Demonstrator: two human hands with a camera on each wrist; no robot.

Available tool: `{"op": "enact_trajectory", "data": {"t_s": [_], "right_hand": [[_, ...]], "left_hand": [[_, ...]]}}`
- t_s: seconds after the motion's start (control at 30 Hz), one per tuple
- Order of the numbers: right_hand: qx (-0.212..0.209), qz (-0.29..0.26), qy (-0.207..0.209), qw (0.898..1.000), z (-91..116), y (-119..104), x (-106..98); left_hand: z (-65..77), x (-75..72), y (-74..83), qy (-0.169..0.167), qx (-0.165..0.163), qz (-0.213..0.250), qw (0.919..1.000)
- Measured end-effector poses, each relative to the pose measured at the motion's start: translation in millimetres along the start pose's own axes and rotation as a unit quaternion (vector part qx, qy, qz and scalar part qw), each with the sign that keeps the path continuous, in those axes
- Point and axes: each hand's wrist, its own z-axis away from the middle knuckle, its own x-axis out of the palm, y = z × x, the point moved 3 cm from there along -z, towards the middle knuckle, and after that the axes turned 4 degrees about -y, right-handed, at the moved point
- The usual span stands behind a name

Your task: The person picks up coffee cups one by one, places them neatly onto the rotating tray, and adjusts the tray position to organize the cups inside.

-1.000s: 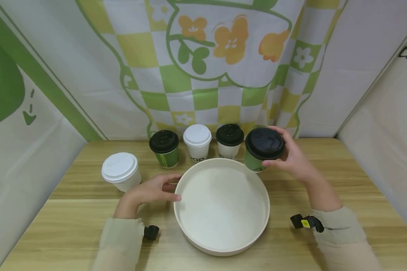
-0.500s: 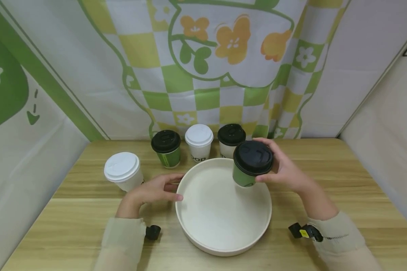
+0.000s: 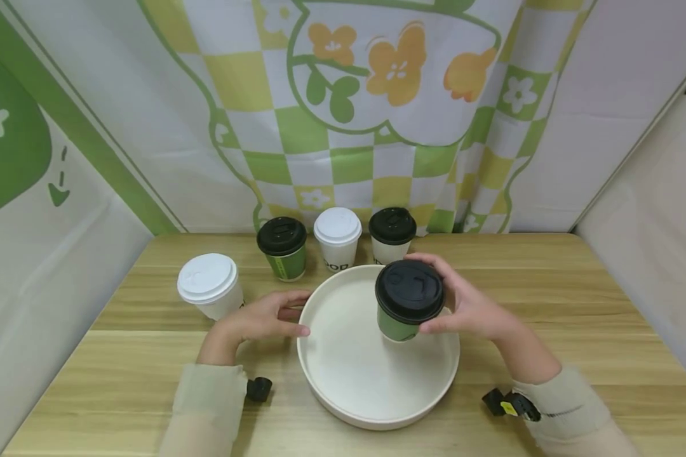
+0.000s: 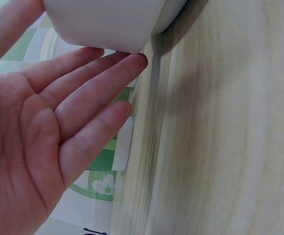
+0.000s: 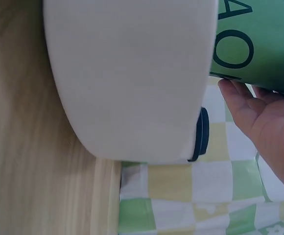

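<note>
A green paper coffee cup [image 3: 397, 328] with a black lid is gripped by my right hand [image 3: 463, 308], thumb at the near side and fingers round the back. It is held over the right part of a round cream tray [image 3: 371, 381]; in the right wrist view the cup [image 5: 264, 44] shows large dark letters above the tray's rim. My left hand [image 3: 263, 319] touches the tray's left side, its thumb tip at the rim. In the left wrist view the fingers of the left hand [image 4: 59, 112] are nearly straight, their tips against the tray's outer wall [image 4: 107, 24].
Behind the tray stand a green cup [image 3: 286, 263] with a black lid, a white cup [image 3: 338, 241] with a white lid and a white cup [image 3: 391, 238] with a black lid. Another white-lidded cup [image 3: 208, 285] stands left, near the left wrist. A patterned curtain [image 3: 377, 152] hangs behind the table.
My right hand has carried the green cup from beyond the tray's right rear edge leftward and nearer, over the tray. The left hand stays at the rim.
</note>
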Motion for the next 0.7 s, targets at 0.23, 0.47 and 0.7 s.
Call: {"op": "enact_trajectory", "data": {"t_s": [0.23,0.47,0.7], "right_hand": [[0.000,-0.006,-0.039,0.999,0.3,0.2,14.1],[-0.005,-0.010,-0.065,0.998,1.1,0.5,26.8],[-0.012,-0.018,-0.088,0.996,2.2,0.8,36.8]], "left_hand": [[0.2,0.4,-0.1,-0.001,0.002,-0.006,1.0000],[-0.2,0.4,-1.6,-0.002,0.004,-0.007,1.0000],[0.2,-0.1,0.1,0.001,0.003,-0.010,0.9999]]}}
